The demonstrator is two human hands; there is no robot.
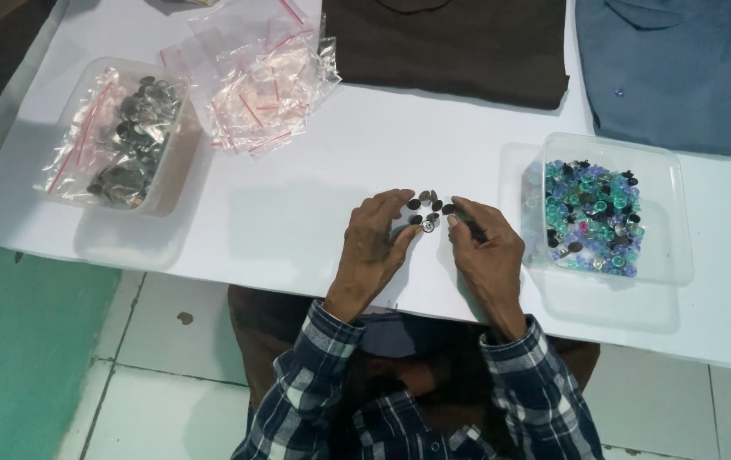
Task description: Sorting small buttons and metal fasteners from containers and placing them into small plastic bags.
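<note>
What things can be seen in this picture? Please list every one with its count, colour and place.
small buttons: a small cluster, dark with one silver, on the table between both hands
right tub: one, clear plastic, right of the hands, filled with teal, blue and dark caps
left tub: one, clear plastic, far left, holding a bag of dark metal buttons
zip bags: a loose pile, clear with red strips, behind the left tub
brown cloth: one, folded, top centre
blue cloth: one, top right
table: one, white
floor tiles: white, with a green patch at left
left hand: touching the buttons
right hand: touching the buttons
</note>
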